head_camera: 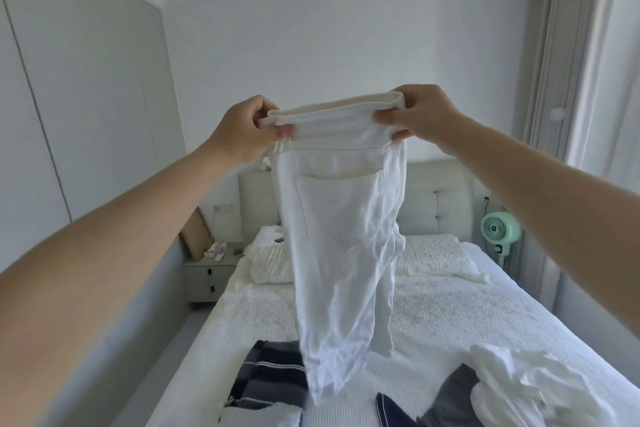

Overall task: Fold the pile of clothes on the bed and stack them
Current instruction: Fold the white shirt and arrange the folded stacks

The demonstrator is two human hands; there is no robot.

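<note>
Both hands, the left hand [247, 126] and right hand [420, 116], pinch the white pants [341, 253] by the waistband, held up over the bed [467, 315], probably ready to lay down and fold.

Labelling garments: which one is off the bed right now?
The white shorts, held up by the waistband in both hands; the striped, dark and crumpled white pieces lie on the bed.

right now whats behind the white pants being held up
Behind the white pants show the padded headboard, a pillow and the bed. They cover the middle of the bed and part of the striped garment.
</note>
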